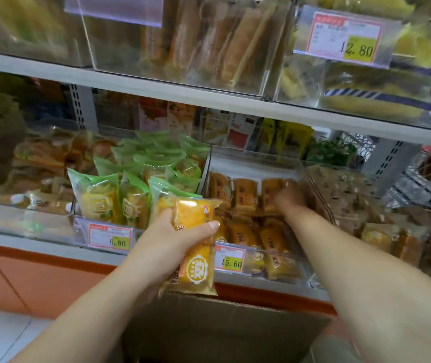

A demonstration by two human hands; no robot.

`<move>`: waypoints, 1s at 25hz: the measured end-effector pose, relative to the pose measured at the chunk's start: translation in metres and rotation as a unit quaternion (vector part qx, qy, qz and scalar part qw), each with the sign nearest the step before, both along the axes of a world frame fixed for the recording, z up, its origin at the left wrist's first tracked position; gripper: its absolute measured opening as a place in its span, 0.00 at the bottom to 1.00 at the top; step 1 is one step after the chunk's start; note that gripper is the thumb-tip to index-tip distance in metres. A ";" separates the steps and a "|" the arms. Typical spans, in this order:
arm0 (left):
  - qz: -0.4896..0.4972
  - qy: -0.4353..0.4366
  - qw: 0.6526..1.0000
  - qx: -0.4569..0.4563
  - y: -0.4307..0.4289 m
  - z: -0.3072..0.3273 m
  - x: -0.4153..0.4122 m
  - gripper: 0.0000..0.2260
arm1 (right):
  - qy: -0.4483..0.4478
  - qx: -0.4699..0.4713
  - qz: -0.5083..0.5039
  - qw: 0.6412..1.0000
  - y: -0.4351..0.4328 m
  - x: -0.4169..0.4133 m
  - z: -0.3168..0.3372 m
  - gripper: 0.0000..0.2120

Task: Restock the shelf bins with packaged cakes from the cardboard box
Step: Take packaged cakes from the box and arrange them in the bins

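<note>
Green packs stand packed together on the left. Next to them, your left hand squeezes orange cake packs, thumb on top, just above the open cardboard box. More orange cakes lie in the clear bin behind. Your right hand reaches deep into that bin among the cakes. It is blurry, so you cannot tell if it grips one.

The right hand, in the clear bin, is blurred; its grip is unreadable. The left hand hides its fingers behind its cake pack. The cardboard box is cropped below.
</note>
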State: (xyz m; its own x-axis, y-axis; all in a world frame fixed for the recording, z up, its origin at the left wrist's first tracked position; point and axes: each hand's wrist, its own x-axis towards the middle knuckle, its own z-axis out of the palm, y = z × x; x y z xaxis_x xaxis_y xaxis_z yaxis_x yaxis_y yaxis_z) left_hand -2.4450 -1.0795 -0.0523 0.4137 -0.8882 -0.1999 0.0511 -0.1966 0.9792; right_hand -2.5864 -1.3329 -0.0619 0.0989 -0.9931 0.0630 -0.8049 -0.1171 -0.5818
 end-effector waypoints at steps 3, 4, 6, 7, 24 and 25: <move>0.005 -0.029 0.999 0.016 0.000 0.003 0.001 0.27 | 0.080 0.044 0.076 0.993 -0.002 0.004 -0.019 0.22; 0.009 -0.038 0.999 0.020 0.001 0.004 0.000 0.27 | 0.116 0.044 0.090 0.988 0.000 0.005 -0.016 0.23; 0.006 -0.043 0.999 0.018 0.003 0.006 -0.002 0.26 | 0.156 -0.028 0.085 0.984 0.013 0.006 -0.001 0.25; 0.004 -0.044 0.999 0.016 0.004 0.008 -0.003 0.26 | 0.116 -0.072 0.089 0.987 0.026 0.008 0.007 0.25; -0.006 -0.417 0.907 -0.049 0.011 0.006 0.000 0.20 | -0.219 0.011 0.133 0.967 0.129 -0.005 0.020 0.33; -0.015 -0.450 0.892 -0.035 0.014 -0.001 0.002 0.21 | -0.127 0.032 0.151 0.980 0.126 0.002 0.013 0.34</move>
State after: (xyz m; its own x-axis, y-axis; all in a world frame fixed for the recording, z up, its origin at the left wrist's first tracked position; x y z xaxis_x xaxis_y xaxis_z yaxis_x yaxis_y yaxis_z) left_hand -2.4426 -1.0655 -0.0533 0.3548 -0.8987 0.2579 -0.7666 -0.1217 0.6305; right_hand -2.5848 -1.2067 -0.0493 0.3788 -0.9234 0.0615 -0.5680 -0.2844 -0.7723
